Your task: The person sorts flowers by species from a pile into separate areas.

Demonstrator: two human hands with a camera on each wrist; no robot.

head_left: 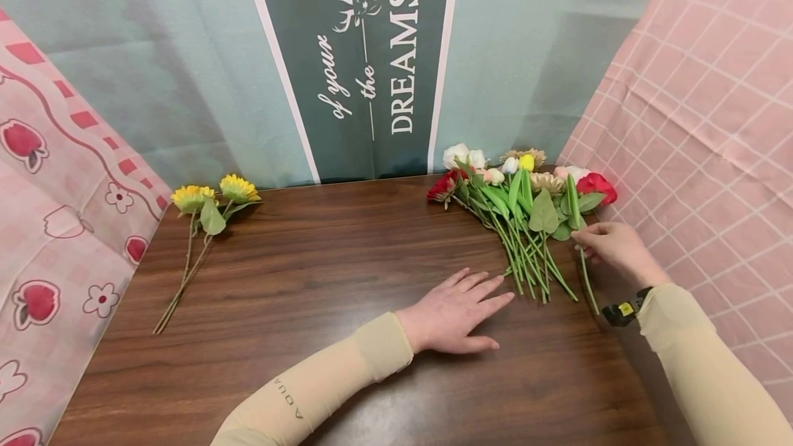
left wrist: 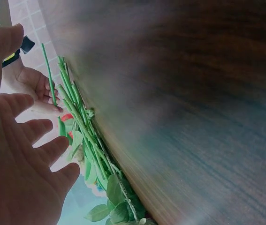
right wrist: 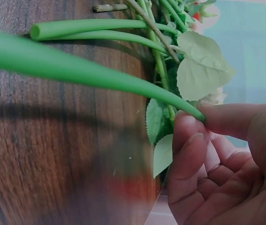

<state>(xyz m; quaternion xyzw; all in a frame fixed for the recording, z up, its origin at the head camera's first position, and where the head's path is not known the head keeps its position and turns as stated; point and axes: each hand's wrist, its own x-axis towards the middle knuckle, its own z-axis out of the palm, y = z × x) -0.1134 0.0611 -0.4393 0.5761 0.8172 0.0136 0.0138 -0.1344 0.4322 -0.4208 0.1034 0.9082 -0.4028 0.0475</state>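
Note:
On the right, my right hand (head_left: 615, 248) pinches a smooth green flower stem (right wrist: 100, 77) between thumb and fingertips. The stem's lower end points back toward my wrist; its bloom is hard to pick out among the others. Beside it lies a bunch of artificial flowers (head_left: 526, 215), with red, white, yellow and beige blooms at the back and green stems toward me. My left hand (head_left: 457, 312) is over the table just left of the stem ends, fingers spread and holding nothing. In the left wrist view, that hand (left wrist: 25, 154) shows its palm.
Two sunflowers (head_left: 210, 197) with crossing stems lie at the left of the brown wooden table (head_left: 322, 260). A grey-green printed cloth (head_left: 520, 40) hangs behind. Pink patterned cloths stand along the left (head_left: 68, 226) and right (head_left: 712, 122) sides.

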